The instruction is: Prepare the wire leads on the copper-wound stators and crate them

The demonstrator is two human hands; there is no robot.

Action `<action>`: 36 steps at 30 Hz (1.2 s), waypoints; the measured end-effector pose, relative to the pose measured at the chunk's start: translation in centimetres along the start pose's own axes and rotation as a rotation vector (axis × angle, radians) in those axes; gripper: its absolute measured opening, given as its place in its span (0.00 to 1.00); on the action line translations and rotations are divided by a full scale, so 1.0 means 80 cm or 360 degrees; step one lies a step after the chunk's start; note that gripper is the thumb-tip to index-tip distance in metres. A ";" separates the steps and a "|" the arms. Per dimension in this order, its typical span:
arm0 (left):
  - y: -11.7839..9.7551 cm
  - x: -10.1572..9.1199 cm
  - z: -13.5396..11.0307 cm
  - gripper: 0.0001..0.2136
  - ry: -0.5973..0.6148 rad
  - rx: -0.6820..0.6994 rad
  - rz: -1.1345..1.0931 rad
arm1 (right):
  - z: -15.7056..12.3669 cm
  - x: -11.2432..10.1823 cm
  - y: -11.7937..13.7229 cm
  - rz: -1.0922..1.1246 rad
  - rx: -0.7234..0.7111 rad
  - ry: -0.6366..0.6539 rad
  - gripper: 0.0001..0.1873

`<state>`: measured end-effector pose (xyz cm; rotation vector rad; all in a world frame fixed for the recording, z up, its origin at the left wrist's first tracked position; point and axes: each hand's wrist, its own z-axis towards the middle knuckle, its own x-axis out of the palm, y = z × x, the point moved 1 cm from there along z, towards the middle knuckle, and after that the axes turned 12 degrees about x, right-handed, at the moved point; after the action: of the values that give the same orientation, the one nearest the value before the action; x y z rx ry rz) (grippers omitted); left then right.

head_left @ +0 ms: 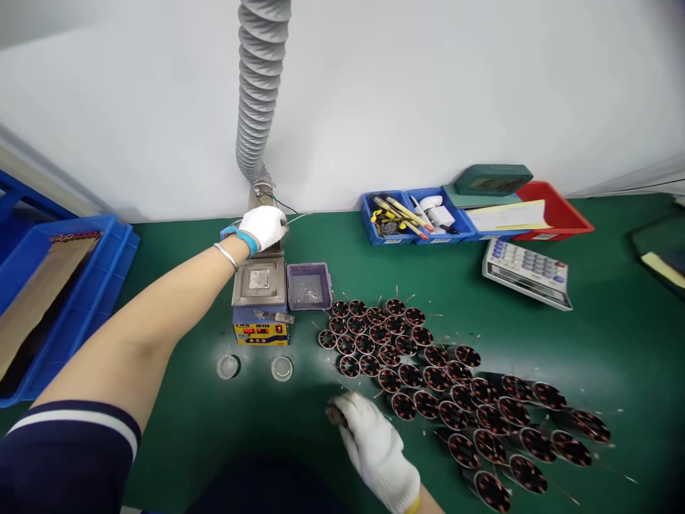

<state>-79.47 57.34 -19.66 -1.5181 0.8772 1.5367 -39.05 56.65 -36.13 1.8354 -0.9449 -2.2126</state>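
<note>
My left grip [263, 225], just behind the solder pot [260, 300], covers whatever it touches at the foot of the hose [260, 93], which the top edge cuts off. My right grip [374, 446], in front of the pot and rightward, lies over a small dark part [336, 414], blurred and mostly hidden; I cannot tell if it grasps it. The pot's red readout [255, 329] is too small to read.

My left hand [263, 225], my right hand [374, 446]: white knit gloves. Wrist strap [243, 239] on my left: bright blue. My sleeve [75, 428]: navy, white stripe. Mat [176, 414]: dark green. Core pile [407, 357]: black rims, copper-red windings. Held core [335, 414] at my right fingertips: dark brown. Solder pot [260, 332]: blue body, yellow panel, red digits. Hose [260, 86]: grey, ribbed. Bins [417, 239]: blue. Tray [567, 225] beside: red.
</note>
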 end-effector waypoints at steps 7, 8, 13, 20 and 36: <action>0.014 -0.009 0.027 0.14 0.0168 0.0178 0.0373 | 0.182 -0.075 0.029 -0.0349 0.0166 0.0194 0.16; 0.015 -0.009 0.029 0.14 0.0188 0.0216 0.0407 | 0.210 -0.081 0.031 -0.0450 0.0205 0.0219 0.16; 0.018 -0.007 0.030 0.15 0.0246 0.0380 0.0524 | 0.328 -0.096 0.045 -0.0723 0.0194 0.0238 0.17; 0.025 -0.003 0.034 0.15 0.0288 0.0457 0.0589 | 0.404 -0.114 0.066 -0.0766 0.0075 0.0399 0.18; 0.053 0.005 0.033 0.10 0.0086 0.0292 0.0187 | 0.440 -0.122 0.075 -0.0922 -0.0044 0.0462 0.17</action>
<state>-84.43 57.80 -20.16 -1.4023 1.1243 1.4592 -70.65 69.94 -22.17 2.5734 -0.3533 -2.1039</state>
